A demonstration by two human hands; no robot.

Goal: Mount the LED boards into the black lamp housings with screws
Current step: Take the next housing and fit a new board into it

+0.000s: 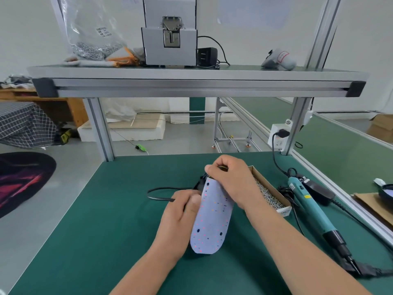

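- Head view: the LED board (210, 220) lies mid-table, tilted, its long axis running from 6 to 12 o'clock over the mostly hidden black housing (201, 185).
- The left hand (180, 211) grips its 9 o'clock edge, thumb on top, probably to steady it.
- The right hand (231, 179) pinches the 12 o'clock end, apparently seating the board.
- The screw box (270, 192) at 2 o'clock and the screwdriver (312, 211) at 3 o'clock lie within easy reach of the right hand.
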